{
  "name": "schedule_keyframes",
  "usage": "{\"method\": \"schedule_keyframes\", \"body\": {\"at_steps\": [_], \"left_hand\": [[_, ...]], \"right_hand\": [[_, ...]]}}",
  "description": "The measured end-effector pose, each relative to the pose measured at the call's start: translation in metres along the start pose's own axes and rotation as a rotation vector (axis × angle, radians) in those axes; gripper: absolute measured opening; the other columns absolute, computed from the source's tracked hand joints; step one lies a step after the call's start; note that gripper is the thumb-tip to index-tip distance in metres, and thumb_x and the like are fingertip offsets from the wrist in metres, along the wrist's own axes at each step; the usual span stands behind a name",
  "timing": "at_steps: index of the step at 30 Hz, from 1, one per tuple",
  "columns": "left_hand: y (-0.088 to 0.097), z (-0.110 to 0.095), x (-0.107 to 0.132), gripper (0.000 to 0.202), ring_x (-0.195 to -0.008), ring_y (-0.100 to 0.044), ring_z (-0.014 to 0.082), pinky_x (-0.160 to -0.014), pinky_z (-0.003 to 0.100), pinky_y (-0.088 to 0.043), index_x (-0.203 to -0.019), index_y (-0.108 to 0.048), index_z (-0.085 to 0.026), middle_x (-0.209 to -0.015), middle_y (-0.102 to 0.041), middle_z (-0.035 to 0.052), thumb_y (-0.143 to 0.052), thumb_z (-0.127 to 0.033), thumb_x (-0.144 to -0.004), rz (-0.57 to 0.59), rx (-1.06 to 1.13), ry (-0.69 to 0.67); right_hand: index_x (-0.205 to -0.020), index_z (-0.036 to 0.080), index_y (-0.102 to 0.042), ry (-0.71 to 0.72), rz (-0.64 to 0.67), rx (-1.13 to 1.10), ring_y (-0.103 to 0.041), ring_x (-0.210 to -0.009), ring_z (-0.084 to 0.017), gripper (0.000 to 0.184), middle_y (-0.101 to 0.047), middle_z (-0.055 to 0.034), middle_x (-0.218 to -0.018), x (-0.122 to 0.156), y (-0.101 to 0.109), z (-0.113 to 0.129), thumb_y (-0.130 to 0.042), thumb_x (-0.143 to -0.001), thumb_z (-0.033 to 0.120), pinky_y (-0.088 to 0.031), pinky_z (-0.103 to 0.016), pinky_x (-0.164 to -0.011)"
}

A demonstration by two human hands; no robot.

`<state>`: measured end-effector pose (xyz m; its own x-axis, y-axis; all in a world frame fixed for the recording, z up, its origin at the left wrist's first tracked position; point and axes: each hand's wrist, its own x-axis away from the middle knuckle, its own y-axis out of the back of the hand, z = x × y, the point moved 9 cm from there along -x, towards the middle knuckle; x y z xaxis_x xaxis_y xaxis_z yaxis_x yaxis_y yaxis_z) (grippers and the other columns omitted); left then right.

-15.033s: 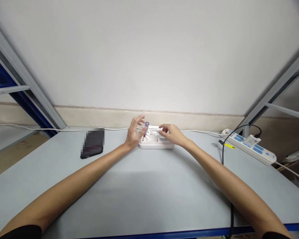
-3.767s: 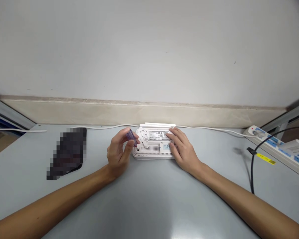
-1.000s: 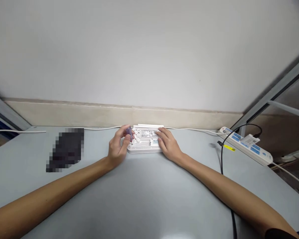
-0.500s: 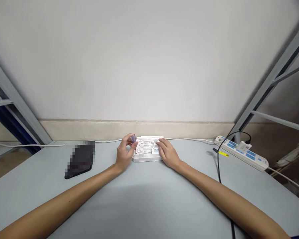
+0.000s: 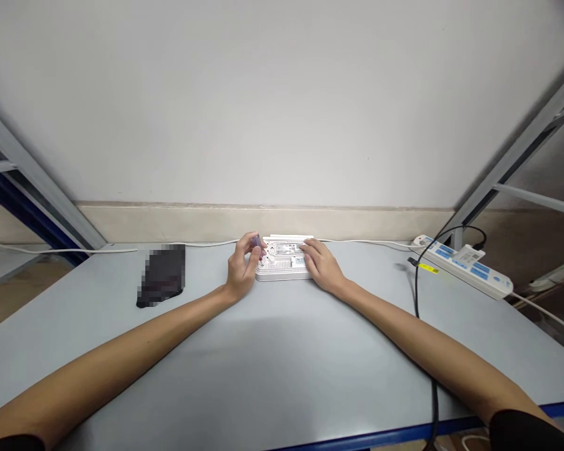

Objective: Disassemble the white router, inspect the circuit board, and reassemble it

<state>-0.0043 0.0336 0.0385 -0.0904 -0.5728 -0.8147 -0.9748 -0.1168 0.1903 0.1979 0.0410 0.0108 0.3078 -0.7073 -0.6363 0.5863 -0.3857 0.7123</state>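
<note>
A white router [image 5: 284,274] lies label side up on the table near the wall, its antenna rods [image 5: 289,238] along the far side. My left hand [image 5: 243,268] is at its left end, thumb and fingers pinching the translucent purple handle of a small screwdriver [image 5: 257,240]. The screwdriver stands roughly upright over the router's left part; its tip is too small to make out. My right hand [image 5: 326,268] holds the router's right end, with fingers laid over the labelled face.
A pixelated black object [image 5: 162,275] lies on the grey table [image 5: 207,376] to the left. At the right are a white power strip [image 5: 465,266] with a plugged-in adapter [image 5: 467,255] and a black cable [image 5: 417,300]. Metal frame posts [image 5: 512,153] rise at both sides.
The camera has tilted down, so the scene sits higher and the table's front edge shows. My left fingers have shifted slightly around the screwdriver handle. The right hand stays on the router.
</note>
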Motion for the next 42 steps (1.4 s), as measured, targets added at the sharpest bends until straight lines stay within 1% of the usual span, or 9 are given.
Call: {"method": "schedule_keyframes", "body": {"at_steps": [4, 9, 14, 20, 24, 29, 33, 37, 42], "left_hand": [[0.000, 0.001, 0.001, 0.035, -0.078, -0.061, 0.0138, -0.073, 0.032, -0.053, -0.129, -0.046, -0.024, -0.091, -0.063, 0.0027, -0.050, -0.033, -0.095, -0.011, -0.061, -0.022], [0.007, 0.007, 0.000, 0.036, -0.078, -0.061, 0.0133, -0.074, 0.031, -0.054, -0.119, -0.054, -0.025, -0.099, -0.062, 0.0037, -0.063, -0.039, -0.087, -0.108, -0.140, -0.009], [0.007, 0.009, -0.001, 0.042, -0.078, -0.060, 0.0127, -0.072, 0.029, -0.052, -0.125, -0.049, -0.028, -0.103, -0.059, 0.0035, -0.063, -0.039, -0.087, -0.116, -0.092, -0.037], [0.002, 0.007, -0.003, 0.040, -0.076, -0.062, 0.0130, -0.068, 0.028, -0.052, -0.134, -0.040, -0.032, -0.095, -0.059, 0.0028, -0.050, -0.036, -0.095, -0.075, 0.026, 0.030], [0.006, 0.008, 0.001, 0.043, -0.078, -0.062, 0.0140, -0.074, 0.031, -0.053, -0.134, -0.043, -0.028, -0.095, -0.062, 0.0035, -0.056, -0.032, -0.092, -0.087, -0.068, 0.040], [0.015, 0.011, 0.002, 0.045, -0.084, -0.062, 0.0136, -0.076, 0.030, -0.053, -0.129, -0.050, -0.027, -0.108, -0.059, 0.0047, -0.065, -0.028, -0.087, -0.145, -0.176, -0.001], [0.014, 0.015, 0.000, 0.045, -0.079, -0.061, 0.0111, -0.073, 0.027, -0.053, -0.129, -0.052, -0.027, -0.105, -0.059, 0.0031, -0.066, -0.025, -0.086, -0.165, -0.181, -0.004], [0.013, 0.013, -0.001, 0.046, -0.075, -0.060, 0.0098, -0.069, 0.026, -0.053, -0.128, -0.053, -0.029, -0.103, -0.058, 0.0026, -0.068, -0.024, -0.084, -0.203, -0.128, -0.019], [0.009, 0.008, -0.004, 0.037, -0.068, -0.058, 0.0113, -0.059, 0.025, -0.051, -0.131, -0.050, -0.029, -0.084, -0.058, 0.0010, -0.052, -0.027, -0.094, -0.155, 0.016, -0.017]], "right_hand": [[-0.121, 0.016, -0.061, 0.005, 0.007, 0.004, -0.045, -0.128, -0.025, 0.038, -0.057, -0.0129, -0.129, 0.000, 0.001, 0.001, -0.034, -0.097, 0.028, -0.037, -0.047, -0.110], [-0.120, 0.016, -0.061, -0.003, 0.015, -0.011, -0.046, -0.127, -0.026, 0.039, -0.057, -0.0143, -0.128, 0.000, 0.001, -0.001, -0.033, -0.096, 0.028, -0.036, -0.049, -0.110], [-0.120, 0.014, -0.061, -0.009, 0.017, -0.042, -0.044, -0.129, -0.025, 0.039, -0.056, -0.0141, -0.129, 0.001, 0.001, -0.004, -0.034, -0.096, 0.029, -0.034, -0.047, -0.111], [-0.122, 0.016, -0.060, -0.024, 0.032, -0.028, -0.043, -0.130, -0.026, 0.040, -0.055, -0.0128, -0.131, 0.001, 0.001, -0.004, -0.033, -0.097, 0.031, -0.037, -0.050, -0.109], [-0.123, 0.012, -0.060, -0.016, 0.038, -0.033, -0.041, -0.132, -0.026, 0.040, -0.054, -0.0152, -0.133, 0.001, 0.001, -0.003, -0.034, -0.097, 0.029, -0.037, -0.048, -0.110], [-0.125, 0.013, -0.058, -0.016, 0.051, -0.027, -0.039, -0.134, -0.027, 0.040, -0.053, -0.0145, -0.135, 0.002, -0.002, -0.005, -0.034, -0.097, 0.028, -0.037, -0.050, -0.110], [-0.127, 0.017, -0.057, -0.016, 0.059, -0.038, -0.039, -0.134, -0.027, 0.039, -0.053, -0.0126, -0.136, 0.003, -0.006, -0.008, -0.036, -0.096, 0.028, -0.037, -0.051, -0.110], [-0.126, 0.016, -0.057, -0.023, 0.048, -0.044, -0.037, -0.136, -0.027, 0.039, -0.052, -0.0129, -0.137, 0.003, -0.005, -0.010, -0.036, -0.097, 0.029, -0.036, -0.050, -0.111], [-0.127, 0.017, -0.056, -0.026, 0.051, -0.065, -0.036, -0.136, -0.027, 0.038, -0.051, -0.0121, -0.138, 0.003, -0.004, -0.008, -0.036, -0.097, 0.028, -0.036, -0.050, -0.111]]}}
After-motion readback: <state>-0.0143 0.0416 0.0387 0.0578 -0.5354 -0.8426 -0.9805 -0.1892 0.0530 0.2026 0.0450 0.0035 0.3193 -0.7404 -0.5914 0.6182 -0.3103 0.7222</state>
